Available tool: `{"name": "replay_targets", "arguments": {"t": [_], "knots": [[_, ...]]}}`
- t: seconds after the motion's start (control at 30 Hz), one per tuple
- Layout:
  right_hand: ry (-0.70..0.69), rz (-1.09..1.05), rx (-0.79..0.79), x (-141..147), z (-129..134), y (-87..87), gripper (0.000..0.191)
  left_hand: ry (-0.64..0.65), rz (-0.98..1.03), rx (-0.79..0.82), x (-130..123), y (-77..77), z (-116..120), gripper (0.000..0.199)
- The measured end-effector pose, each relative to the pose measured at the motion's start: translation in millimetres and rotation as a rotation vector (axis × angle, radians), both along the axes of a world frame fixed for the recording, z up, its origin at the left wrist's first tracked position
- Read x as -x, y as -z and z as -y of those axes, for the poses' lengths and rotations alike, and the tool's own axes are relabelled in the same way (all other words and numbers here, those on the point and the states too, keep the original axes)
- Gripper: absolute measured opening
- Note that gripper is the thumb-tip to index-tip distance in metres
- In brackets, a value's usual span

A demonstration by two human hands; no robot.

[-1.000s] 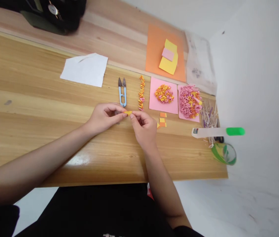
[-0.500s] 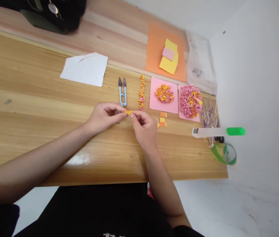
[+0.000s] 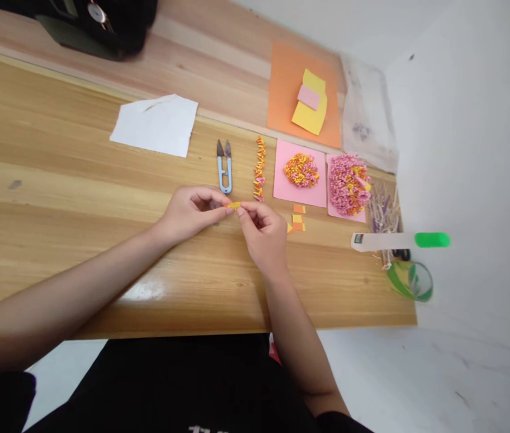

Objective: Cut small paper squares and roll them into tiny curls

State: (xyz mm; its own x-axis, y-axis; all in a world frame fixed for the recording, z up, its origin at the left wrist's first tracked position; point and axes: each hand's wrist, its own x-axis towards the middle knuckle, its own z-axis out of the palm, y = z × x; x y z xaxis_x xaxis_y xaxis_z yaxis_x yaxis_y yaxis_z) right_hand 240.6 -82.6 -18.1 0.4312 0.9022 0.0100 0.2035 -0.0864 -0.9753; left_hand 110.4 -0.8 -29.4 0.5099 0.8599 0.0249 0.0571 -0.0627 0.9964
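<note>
Between my two hands is a small piece of yellow-orange paper [image 3: 234,205]. My left hand [image 3: 193,210] pinches its left end between thumb and fingertips. On the other end, the thumb and index finger of my right hand [image 3: 264,231] are closed, with the remaining fingers curled in. Just beyond the fingers lie blue thread snips [image 3: 225,171], blades pointing away from me. To their right runs a row of small orange, yellow and pink rolled paper pieces [image 3: 259,168]. Small cut orange and yellow paper pieces [image 3: 298,218] rest right of my right hand.
Pink paper squares [image 3: 282,189] bear piles of rolled bits [image 3: 301,171], [image 3: 347,183]. Behind them is an orange sheet [image 3: 277,90] with yellow paper [image 3: 311,120]. A white sheet [image 3: 156,129] lies left. At right are a green-ended glue stick [image 3: 385,242] and a green-banded glass [image 3: 411,281].
The paper piece between my fingertips has shifted very slightly in shape or angle. Both hands stay in the same place, and the things on the table have not moved.
</note>
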Motion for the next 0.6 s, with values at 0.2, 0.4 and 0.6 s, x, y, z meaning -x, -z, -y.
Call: {"name": "replay_targets", "arguments": {"t": [0.2, 0.4, 0.6], "knots": [[-0.020, 0.001, 0.005, -1.4, -0.1, 0.2, 0.013, 0.004, 0.016, 0.024, 0.0, -0.2, -0.6, 0.033], [-0.112, -0.020, 0.005, -5.3, 0.2, 0.7, 0.016, 0.012, 0.022, 0.023, -0.4, 1.3, -1.1, 0.036], [-0.132, -0.028, 0.027, -4.8, 1.0, -3.0, 0.017, 0.023, 0.034, 0.050, -0.1, 0.8, -1.2, 0.033]]}}
